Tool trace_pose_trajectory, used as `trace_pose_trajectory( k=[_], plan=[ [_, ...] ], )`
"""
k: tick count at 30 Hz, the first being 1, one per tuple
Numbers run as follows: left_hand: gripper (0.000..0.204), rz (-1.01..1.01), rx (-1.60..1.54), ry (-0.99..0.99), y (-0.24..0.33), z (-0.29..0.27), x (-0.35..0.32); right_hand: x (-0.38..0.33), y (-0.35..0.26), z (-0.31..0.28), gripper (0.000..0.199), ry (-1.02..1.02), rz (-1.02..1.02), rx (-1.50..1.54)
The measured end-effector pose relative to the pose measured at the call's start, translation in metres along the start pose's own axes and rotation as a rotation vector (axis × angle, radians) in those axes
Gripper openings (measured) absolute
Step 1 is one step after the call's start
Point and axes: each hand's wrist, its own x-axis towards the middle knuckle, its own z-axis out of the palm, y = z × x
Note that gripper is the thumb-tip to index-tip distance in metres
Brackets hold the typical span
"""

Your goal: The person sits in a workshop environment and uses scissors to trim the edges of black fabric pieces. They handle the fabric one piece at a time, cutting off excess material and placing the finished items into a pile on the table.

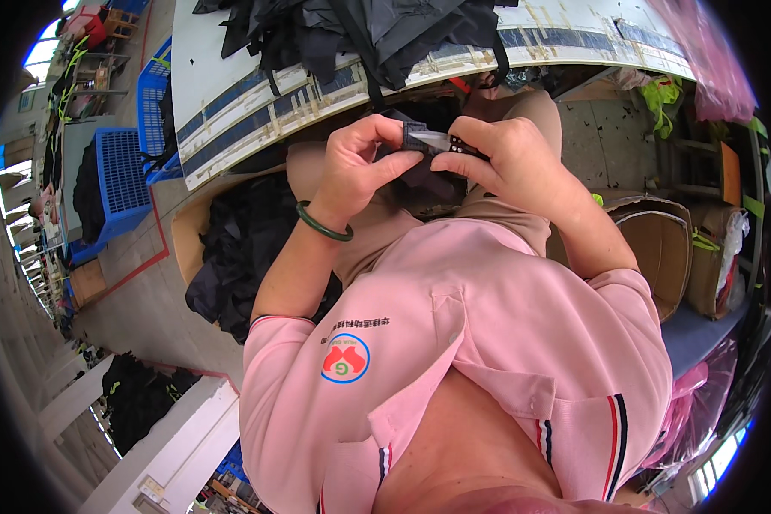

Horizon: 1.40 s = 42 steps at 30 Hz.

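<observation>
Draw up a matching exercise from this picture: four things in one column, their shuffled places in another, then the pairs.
Things
1. Dark green, ring-shaped bangle
2. Silver-bladed tool with a black handle
3. Large heap of black fabric pieces
4. Blue plastic latticed crates

Places
A. Lying on the white table
B. Held in the right hand
C. To the left of the table
D. Around the wrist of the left hand

Pairs: 1-D, 2-B, 3-A, 4-C
</observation>
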Motion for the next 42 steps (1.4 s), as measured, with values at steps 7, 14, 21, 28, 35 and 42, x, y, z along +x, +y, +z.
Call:
trace_pose_trajectory(
  k=[7,14,21,28,35,42],
  plan=[
    [0.010,-0.004,0.179,0.058,0.010,-0.022,-0.015,0.018,0.044,0.003,0.043,0.099,0.278,0.198],
    [0.019,-0.686,1.196,0.026,-0.049,-0.190,-0.150,0.065,0.145,0.027,0.045,0.140,0.409,0.114],
    [0.049,-1.721,0.947,-0.367,-0.145,-0.230,-0.349,0.142,0.184,0.053,0.046,0.197,0.664,0.403],
    [0.035,-0.980,1.263,0.101,-0.087,-0.205,-0.235,0.173,0.187,0.076,0.020,0.348,0.813,1.061],
    [0.028,-0.098,0.791,0.185,-0.035,-0.133,-0.050,0.136,0.160,0.059,0.017,0.436,0.474,1.013],
    [0.068,0.305,0.517,0.236,-0.005,-0.059,0.034,0.057,0.072,0.009,0.019,0.253,0.206,0.648]
  ],
)
